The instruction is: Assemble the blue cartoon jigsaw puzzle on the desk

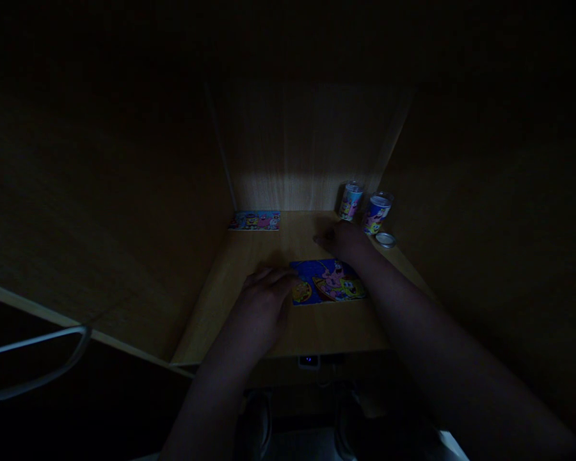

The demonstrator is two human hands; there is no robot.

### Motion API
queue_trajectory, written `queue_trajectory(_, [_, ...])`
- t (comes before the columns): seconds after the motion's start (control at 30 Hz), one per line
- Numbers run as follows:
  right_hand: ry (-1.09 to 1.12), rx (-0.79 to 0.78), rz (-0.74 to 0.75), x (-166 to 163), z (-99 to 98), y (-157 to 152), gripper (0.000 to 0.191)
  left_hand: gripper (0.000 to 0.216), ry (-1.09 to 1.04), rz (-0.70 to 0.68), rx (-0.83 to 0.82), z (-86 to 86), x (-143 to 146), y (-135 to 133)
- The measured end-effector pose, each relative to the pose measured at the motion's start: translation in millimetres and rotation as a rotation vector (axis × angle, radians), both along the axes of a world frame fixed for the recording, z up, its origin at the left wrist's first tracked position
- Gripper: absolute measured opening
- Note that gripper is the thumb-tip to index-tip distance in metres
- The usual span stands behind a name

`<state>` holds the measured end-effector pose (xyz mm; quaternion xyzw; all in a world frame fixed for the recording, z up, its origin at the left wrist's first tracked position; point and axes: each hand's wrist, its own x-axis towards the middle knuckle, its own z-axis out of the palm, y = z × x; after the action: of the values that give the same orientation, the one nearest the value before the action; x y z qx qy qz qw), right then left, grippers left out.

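Note:
The scene is very dark. A blue cartoon puzzle board (327, 282) lies flat on the wooden desk (269, 256) in front of me. My left hand (264, 301) rests at its left edge, fingers curled and touching the board. Just past the far edge of the board, my right hand (340, 240) is on the desk, fingers bent down; whether it holds a piece is hidden. Two cartoon-printed tins (350, 200) (377, 213) stand behind it at the back right, with a round silver lid (385, 240) lying beside them.
A second cartoon picture board (255, 221) lies at the back left of the desk. Wooden panels wall the desk in on the left, back and right. A curved chair arm (33, 358) shows at lower left. My shoes are below the desk edge.

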<state>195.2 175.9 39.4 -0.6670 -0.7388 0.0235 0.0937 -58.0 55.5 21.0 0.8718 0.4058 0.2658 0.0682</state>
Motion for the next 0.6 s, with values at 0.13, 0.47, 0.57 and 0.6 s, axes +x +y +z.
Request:
queue_trajectory(0.13, [0.006,-0.006,-0.005,-1.9,-1.3,3.4,0.04,0.052,0.017,0.014,-0.012,0.5,-0.4,0.5])
queue_trajectory(0.47, [0.13,-0.049,0.077,2.6,-4.0,5.9,0.027,0.058,0.026,0.077,-0.01,-0.7,-0.5,2.2])
queue_trajectory(0.57, [0.183,-0.045,0.124,2.6,-3.5,3.9,0.02,0.053,0.005,0.065,0.005,-1.7,-0.6,2.4])
queue_trajectory(0.6, [0.201,-0.036,0.142,2.4,-3.2,2.9,0.017,0.052,0.005,0.065,0.007,-1.8,-0.8,2.2])
